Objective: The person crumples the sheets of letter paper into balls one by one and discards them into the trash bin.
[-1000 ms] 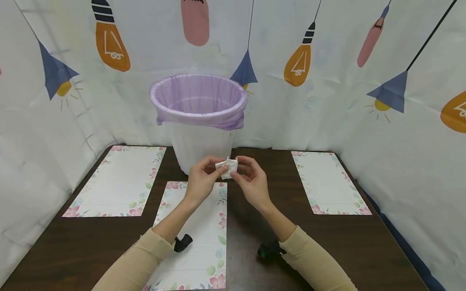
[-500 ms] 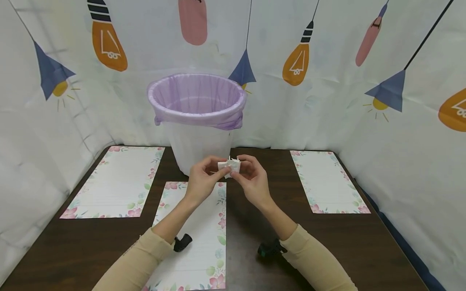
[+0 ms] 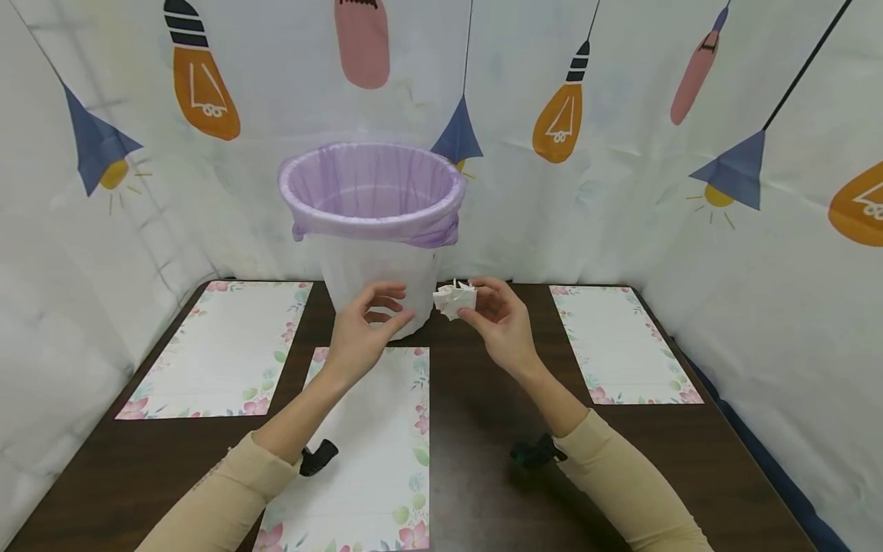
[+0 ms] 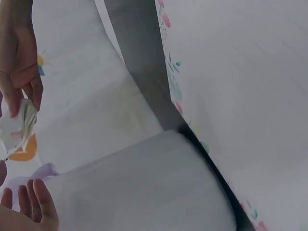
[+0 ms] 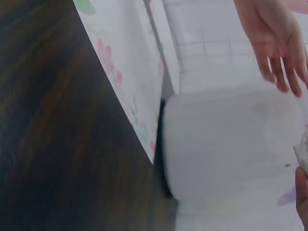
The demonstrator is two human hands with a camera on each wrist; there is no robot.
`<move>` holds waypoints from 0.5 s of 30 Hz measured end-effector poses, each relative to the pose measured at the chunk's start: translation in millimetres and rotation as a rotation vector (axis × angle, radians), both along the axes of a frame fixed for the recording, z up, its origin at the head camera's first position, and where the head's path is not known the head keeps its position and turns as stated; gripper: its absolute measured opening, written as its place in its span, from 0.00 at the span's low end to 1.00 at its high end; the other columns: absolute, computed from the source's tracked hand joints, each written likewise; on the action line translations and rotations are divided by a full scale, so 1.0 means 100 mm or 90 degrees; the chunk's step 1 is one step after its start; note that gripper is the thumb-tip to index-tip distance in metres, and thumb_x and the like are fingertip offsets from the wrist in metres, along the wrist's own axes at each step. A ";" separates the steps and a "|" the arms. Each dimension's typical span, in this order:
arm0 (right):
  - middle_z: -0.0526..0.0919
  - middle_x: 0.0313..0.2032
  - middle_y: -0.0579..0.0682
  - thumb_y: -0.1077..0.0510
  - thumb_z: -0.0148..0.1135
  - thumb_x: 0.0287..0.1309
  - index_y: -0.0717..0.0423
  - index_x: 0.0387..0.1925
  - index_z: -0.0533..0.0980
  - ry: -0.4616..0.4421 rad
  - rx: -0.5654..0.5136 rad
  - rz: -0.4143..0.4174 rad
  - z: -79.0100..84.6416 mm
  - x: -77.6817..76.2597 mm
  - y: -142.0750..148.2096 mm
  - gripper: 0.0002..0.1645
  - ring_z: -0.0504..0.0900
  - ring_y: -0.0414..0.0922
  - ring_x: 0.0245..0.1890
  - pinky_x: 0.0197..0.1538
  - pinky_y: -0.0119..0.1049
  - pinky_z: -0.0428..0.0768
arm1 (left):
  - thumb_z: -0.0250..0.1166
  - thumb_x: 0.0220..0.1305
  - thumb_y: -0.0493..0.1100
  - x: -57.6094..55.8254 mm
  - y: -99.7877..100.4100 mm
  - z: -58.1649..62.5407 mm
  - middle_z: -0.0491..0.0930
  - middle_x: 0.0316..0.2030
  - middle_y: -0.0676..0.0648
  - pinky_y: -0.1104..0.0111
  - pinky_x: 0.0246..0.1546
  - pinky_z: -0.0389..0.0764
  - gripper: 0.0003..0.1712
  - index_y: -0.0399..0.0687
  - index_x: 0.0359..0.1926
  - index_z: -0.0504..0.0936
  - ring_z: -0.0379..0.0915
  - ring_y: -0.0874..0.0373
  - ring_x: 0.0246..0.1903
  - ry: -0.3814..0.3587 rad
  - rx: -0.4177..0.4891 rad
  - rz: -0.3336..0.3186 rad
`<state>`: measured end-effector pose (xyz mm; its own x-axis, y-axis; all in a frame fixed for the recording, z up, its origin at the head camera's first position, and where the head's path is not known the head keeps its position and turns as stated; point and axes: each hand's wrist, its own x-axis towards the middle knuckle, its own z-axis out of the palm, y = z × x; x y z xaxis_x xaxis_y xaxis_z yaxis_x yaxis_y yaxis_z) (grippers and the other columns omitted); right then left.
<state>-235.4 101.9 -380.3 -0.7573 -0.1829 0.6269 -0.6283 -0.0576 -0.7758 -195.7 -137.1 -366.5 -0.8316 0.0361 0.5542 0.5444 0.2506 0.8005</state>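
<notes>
My right hand [image 3: 507, 326] pinches a crumpled piece of white paper [image 3: 454, 300] between thumb and fingers, above the table just right of the bin. The same wad of paper [image 4: 21, 126] shows at the left edge of the left wrist view, its layers folded and bunched. My left hand [image 3: 366, 330] is in front of the bin, fingers loosely bent and thumb apart, nothing between them. A gap separates it from the paper. The white bin [image 3: 379, 264], lined with a purple bag [image 3: 372, 222] folded over its rim, stands behind both hands.
Floral-bordered white sheets lie on the dark table [image 3: 476, 491]: one sheet [image 3: 221, 345] at left, a middle sheet [image 3: 366, 460] under my left forearm, and another sheet [image 3: 621, 345] at right. A printed cloth [image 3: 621, 230] hangs close behind the table and bin.
Both hands held the white paper together before; now the left has let go and moved left. The right hand has carried the paper right and slightly up.
</notes>
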 end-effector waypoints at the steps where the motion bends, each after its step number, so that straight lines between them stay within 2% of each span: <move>1: 0.82 0.45 0.65 0.78 0.70 0.56 0.69 0.58 0.73 0.005 0.005 -0.001 0.04 -0.02 0.04 0.28 0.84 0.49 0.42 0.43 0.35 0.85 | 0.74 0.64 0.34 0.02 -0.03 0.03 0.82 0.52 0.40 0.68 0.43 0.81 0.21 0.38 0.57 0.81 0.80 0.53 0.44 0.011 -0.001 0.004; 9: 0.80 0.46 0.59 0.79 0.69 0.56 0.68 0.59 0.73 0.034 0.034 -0.006 0.41 -0.12 0.31 0.29 0.83 0.50 0.44 0.45 0.35 0.85 | 0.68 0.67 0.30 0.10 -0.27 0.39 0.78 0.52 0.39 0.73 0.41 0.80 0.16 0.31 0.54 0.79 0.76 0.54 0.44 0.095 0.034 0.056; 12: 0.80 0.46 0.58 0.80 0.68 0.56 0.69 0.58 0.74 0.058 0.039 -0.004 0.55 -0.15 0.37 0.28 0.83 0.52 0.45 0.45 0.35 0.85 | 0.67 0.68 0.29 0.10 -0.36 0.53 0.77 0.51 0.41 0.74 0.38 0.79 0.15 0.30 0.54 0.79 0.75 0.54 0.45 0.104 0.080 0.092; 15: 0.81 0.45 0.58 0.79 0.68 0.56 0.68 0.58 0.74 0.081 0.052 -0.010 0.69 -0.19 0.40 0.28 0.83 0.52 0.44 0.43 0.34 0.85 | 0.66 0.68 0.29 0.06 -0.47 0.67 0.76 0.52 0.44 0.74 0.36 0.79 0.14 0.32 0.54 0.79 0.74 0.55 0.45 0.087 0.144 0.129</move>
